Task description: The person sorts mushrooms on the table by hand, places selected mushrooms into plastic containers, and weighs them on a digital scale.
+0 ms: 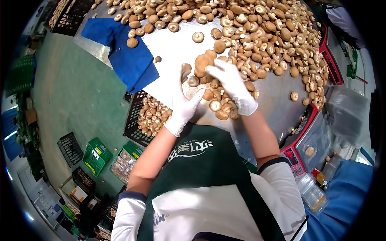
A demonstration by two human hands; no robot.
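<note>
My left hand (183,105), in a white glove, is open, with thumb and fingers spread wide. A brown-capped mushroom (186,70) lies against the inner side of its fingers. Across from it, my right hand (232,82), gloved too, has its fingertips closed at the edge of a large, slightly blurred mushroom (203,63). Between and below the hands is a small cluster of mushrooms (217,96), some showing pale stems. These lie on a shiny metal table (169,48), near the front of my dark green apron (193,160).
A big heap of mushrooms (261,36) covers the table's far and right sides. Blue cloth (124,52) hangs over the left edge. Below it stands a black crate (132,120) of small mushrooms. Red-framed scales (295,156) and clear plastic boxes (311,193) are at right.
</note>
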